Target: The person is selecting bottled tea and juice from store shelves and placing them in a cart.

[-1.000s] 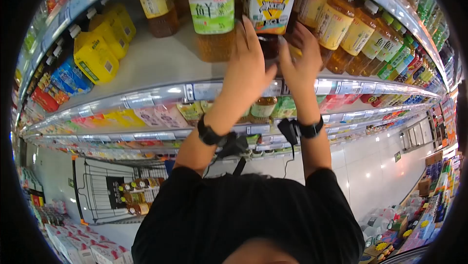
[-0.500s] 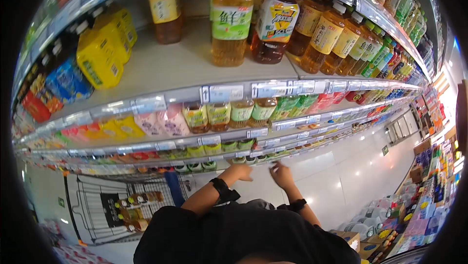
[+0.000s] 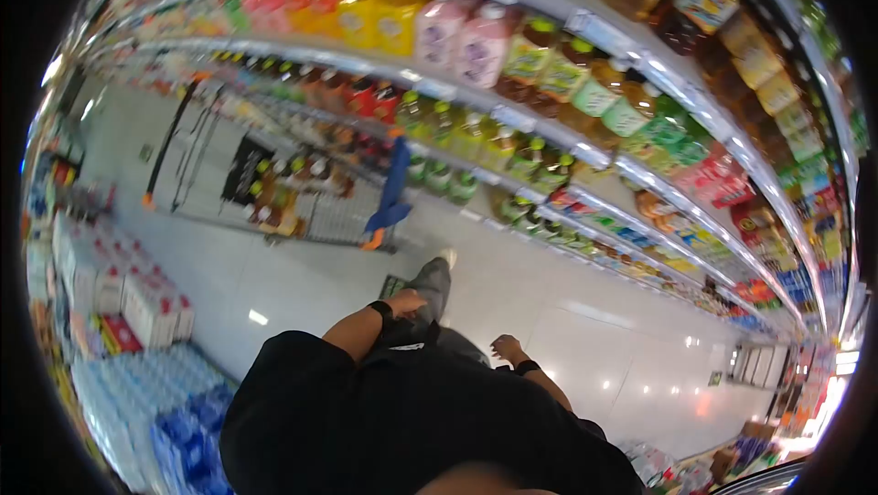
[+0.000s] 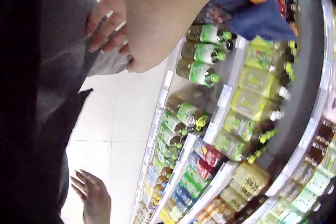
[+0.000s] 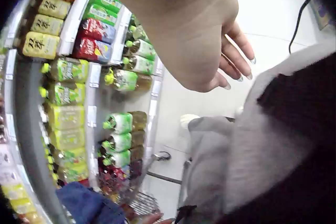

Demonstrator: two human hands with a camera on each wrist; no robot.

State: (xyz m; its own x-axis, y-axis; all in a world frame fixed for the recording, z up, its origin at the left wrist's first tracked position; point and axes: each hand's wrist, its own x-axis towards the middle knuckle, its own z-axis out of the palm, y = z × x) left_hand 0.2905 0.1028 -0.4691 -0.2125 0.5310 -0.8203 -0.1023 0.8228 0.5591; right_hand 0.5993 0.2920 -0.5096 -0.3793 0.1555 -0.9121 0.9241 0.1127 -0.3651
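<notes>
My left hand hangs low in front of the body, beside the grey trouser leg. In the left wrist view its fingers curl loosely and hold nothing. My right hand is also low, out to the right of the body. The right wrist view shows its relaxed fingers with nothing in them. Ahead and to the left stands a shopping cart, with several drink bottles lying in it. A blue cloth hangs at its right end.
Long shelves packed with bottled drinks run across the front and down the right side. White cartons and shrink-wrapped water packs are stacked at the left. Pale floor tiles lie between the shelves and the body.
Both hands have dropped from the bottles on the upper shelf down to the body. The view has swung left and down, bringing the cart and water packs further into sight.
</notes>
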